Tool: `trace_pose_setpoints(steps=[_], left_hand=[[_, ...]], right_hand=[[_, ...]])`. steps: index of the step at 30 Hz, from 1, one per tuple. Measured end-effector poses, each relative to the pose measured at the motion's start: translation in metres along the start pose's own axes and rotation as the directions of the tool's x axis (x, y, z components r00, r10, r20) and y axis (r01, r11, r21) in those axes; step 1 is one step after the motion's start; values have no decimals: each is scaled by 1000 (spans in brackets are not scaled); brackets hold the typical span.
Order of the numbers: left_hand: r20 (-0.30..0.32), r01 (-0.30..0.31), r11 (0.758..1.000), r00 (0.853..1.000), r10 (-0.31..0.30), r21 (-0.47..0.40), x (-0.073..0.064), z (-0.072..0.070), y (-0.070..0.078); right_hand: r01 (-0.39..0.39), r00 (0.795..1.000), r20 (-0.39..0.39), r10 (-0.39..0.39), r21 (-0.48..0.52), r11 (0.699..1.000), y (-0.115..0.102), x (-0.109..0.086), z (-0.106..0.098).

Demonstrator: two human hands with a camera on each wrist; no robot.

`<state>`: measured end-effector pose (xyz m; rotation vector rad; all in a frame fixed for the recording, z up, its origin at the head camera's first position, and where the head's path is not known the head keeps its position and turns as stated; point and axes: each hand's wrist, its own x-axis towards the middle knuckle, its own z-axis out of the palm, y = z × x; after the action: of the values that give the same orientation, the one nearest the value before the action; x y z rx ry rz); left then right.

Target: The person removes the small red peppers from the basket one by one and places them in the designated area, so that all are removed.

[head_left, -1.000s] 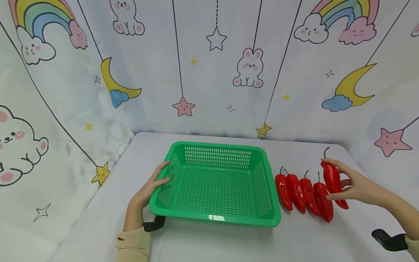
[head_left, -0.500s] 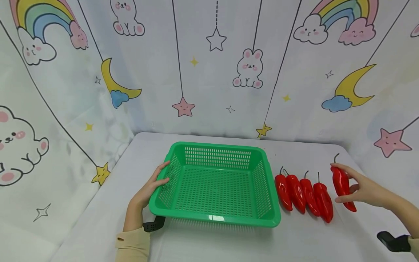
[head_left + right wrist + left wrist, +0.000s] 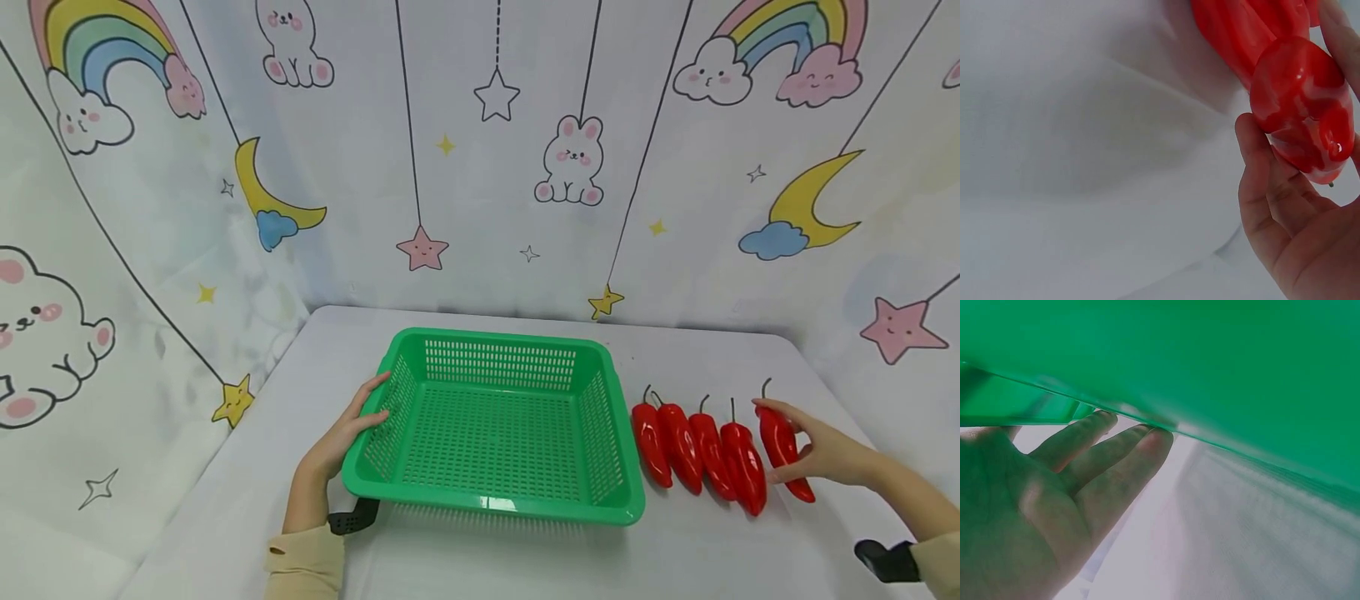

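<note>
A green plastic basket (image 3: 495, 505) with slotted walls stands on the table. My left hand (image 3: 336, 442) grips its left rim, thumb and a finger reaching over the edge. From below, the left wrist view shows fingers of the left hand (image 3: 1066, 494) against the basket's green underside (image 3: 1210, 369). At the right, my right hand (image 3: 828, 450) holds a red chili pepper (image 3: 778, 437) by its sides, stem pointing away. Up close in the right wrist view, the pepper (image 3: 1300, 94) sits between the thumb and fingers of the right hand (image 3: 1310, 231).
Several other red peppers (image 3: 708, 454) lie side by side between the basket and the right hand, stems toward the back. A white cloth covers the table (image 3: 465, 558). Behind it hangs a patterned curtain (image 3: 487, 183) with rabbits, stars and moons.
My right hand has moved the pepper rightward and then down to the table, just right of the row of peppers. The left hand and basket have stayed in place.
</note>
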<state>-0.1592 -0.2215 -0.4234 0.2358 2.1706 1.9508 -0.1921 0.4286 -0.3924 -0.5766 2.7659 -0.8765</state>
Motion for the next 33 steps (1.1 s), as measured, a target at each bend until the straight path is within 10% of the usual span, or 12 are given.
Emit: trace_pose_setpoints(steps=[33], left_hand=[[0,-1,1000,1000,1,7,1,0,-1]], right_hand=[[-180,969,160,190,-76,981,12,15,13]])
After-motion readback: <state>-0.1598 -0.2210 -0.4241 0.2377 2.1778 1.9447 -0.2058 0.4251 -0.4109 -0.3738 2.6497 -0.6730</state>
